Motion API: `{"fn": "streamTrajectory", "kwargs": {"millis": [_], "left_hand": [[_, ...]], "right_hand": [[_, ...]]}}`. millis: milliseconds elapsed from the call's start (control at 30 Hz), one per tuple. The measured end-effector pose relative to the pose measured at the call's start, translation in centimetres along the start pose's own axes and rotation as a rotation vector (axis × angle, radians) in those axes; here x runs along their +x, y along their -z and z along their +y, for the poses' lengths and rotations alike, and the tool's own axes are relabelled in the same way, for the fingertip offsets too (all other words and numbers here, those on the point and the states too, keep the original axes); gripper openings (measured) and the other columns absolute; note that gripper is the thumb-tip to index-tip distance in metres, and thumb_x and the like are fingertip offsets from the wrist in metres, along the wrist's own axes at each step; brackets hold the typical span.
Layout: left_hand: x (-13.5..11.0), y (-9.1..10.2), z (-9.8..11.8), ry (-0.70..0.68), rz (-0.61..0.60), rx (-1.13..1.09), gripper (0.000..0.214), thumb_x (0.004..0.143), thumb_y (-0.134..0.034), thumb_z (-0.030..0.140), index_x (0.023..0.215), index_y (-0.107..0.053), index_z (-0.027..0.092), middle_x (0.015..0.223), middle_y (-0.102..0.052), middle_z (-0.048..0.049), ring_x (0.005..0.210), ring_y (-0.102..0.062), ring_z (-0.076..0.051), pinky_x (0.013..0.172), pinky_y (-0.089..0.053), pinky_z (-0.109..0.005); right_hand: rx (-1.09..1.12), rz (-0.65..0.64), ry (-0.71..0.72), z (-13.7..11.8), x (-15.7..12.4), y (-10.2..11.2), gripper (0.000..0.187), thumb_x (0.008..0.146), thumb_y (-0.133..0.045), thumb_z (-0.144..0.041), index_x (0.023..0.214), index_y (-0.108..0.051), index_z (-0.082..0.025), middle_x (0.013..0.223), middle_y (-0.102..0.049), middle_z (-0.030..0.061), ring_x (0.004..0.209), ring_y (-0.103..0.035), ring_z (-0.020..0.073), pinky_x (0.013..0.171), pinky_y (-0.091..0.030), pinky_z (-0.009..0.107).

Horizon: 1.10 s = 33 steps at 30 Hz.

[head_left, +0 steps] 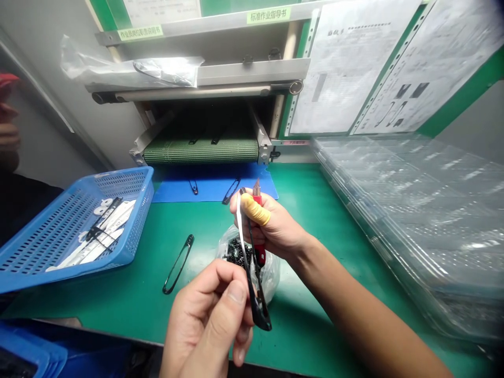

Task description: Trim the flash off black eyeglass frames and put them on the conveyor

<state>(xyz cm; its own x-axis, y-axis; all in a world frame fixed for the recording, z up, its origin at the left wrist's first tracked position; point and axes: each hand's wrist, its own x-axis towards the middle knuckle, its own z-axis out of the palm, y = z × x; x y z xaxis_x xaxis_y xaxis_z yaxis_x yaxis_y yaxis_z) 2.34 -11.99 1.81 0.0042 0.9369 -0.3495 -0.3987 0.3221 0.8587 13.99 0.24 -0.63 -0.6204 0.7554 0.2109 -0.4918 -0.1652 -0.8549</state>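
My left hand (208, 320) pinches the lower end of a slim black plastic loop (258, 310) with a white film strip (241, 231) along it. My right hand (271, 223) grips a red utility knife (260, 254), its blade tip (256, 188) pointing up, and a yellow finger cot (255, 209) covers my index finger. The loop's upper end reaches my right fingers. Beneath both hands lies a clear plastic bag (252, 265) of small black parts. A similar black loop (178, 264) rests on the green bench mat (118, 299).
A blue perforated basket (74, 231) holds white strips and black pieces at left. Several black pieces lie on a blue pad (212, 184). Stacked clear trays (409, 210) stand at right, behind them a green belt conveyor (200, 150). A co-worker's hand (8, 131) shows at far left.
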Motion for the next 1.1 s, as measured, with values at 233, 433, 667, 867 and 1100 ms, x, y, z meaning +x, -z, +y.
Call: {"fn": "streamTrajectory", "kwargs": {"millis": [233, 433, 667, 867, 1100], "left_hand": [[0.4, 0.0, -0.5, -0.065, -0.038, 0.193, 0.044, 0.062, -0.078, 0.056, 0.062, -0.053, 0.019, 0.057, -0.044, 0.0039, 0.049, -0.035, -0.006, 0.046, -0.029, -0.019], [1.7, 3.9, -2.5, -0.171, -0.104, 0.679, 0.02, 0.077, -0.064, 0.032, 0.094, -0.057, 0.023, 0.077, -0.059, -0.0012, 0.063, -0.051, -0.014, 0.057, -0.039, -0.024], [8.2, 15.8, -2.5, -0.169, 0.308, 1.453, 0.021, 0.089, -0.043, 0.041, 0.09, -0.049, 0.02, 0.088, -0.057, -0.0084, 0.077, -0.056, -0.026, 0.067, -0.036, -0.033], [9.9, 16.1, -1.0, -0.204, 0.168, 1.408, 0.021, 0.087, -0.047, 0.032, 0.068, -0.043, 0.023, 0.063, -0.051, -0.001, 0.057, -0.049, -0.02, 0.059, -0.03, -0.03], [8.3, 12.4, -0.8, -0.218, 0.097, 0.884, 0.038, 0.087, -0.052, 0.046, 0.111, -0.049, 0.016, 0.074, -0.058, 0.0006, 0.062, -0.053, -0.013, 0.056, -0.038, -0.023]], "right_hand": [[-0.078, 0.032, -0.008, -0.3, 0.0, 0.3, 0.033, 0.083, -0.069, -0.049, 0.08, -0.058, -0.018, 0.048, -0.033, -0.0098, 0.038, -0.017, 0.0034, 0.034, -0.018, 0.014], [-0.099, 0.13, 0.019, -1.2, 0.4, 1.9, 0.034, 0.079, -0.074, -0.048, 0.078, -0.058, -0.018, 0.05, -0.034, -0.0097, 0.038, -0.018, 0.003, 0.036, -0.014, 0.016], [-0.078, 0.197, 0.026, -2.0, 0.7, 3.0, 0.036, 0.073, -0.079, -0.049, 0.076, -0.061, -0.018, 0.049, -0.033, -0.0099, 0.038, -0.018, 0.0034, 0.036, -0.014, 0.018], [-0.081, 0.166, 0.027, -2.2, 0.5, 2.6, 0.037, 0.075, -0.077, -0.049, 0.079, -0.058, -0.017, 0.049, -0.034, -0.0105, 0.038, -0.019, 0.0029, 0.036, -0.015, 0.016], [-0.089, 0.037, -0.048, -0.9, 0.6, 2.4, 0.042, 0.078, -0.071, -0.056, 0.079, -0.056, -0.017, 0.053, -0.036, -0.0091, 0.039, -0.019, 0.0031, 0.035, -0.017, 0.014]]}}
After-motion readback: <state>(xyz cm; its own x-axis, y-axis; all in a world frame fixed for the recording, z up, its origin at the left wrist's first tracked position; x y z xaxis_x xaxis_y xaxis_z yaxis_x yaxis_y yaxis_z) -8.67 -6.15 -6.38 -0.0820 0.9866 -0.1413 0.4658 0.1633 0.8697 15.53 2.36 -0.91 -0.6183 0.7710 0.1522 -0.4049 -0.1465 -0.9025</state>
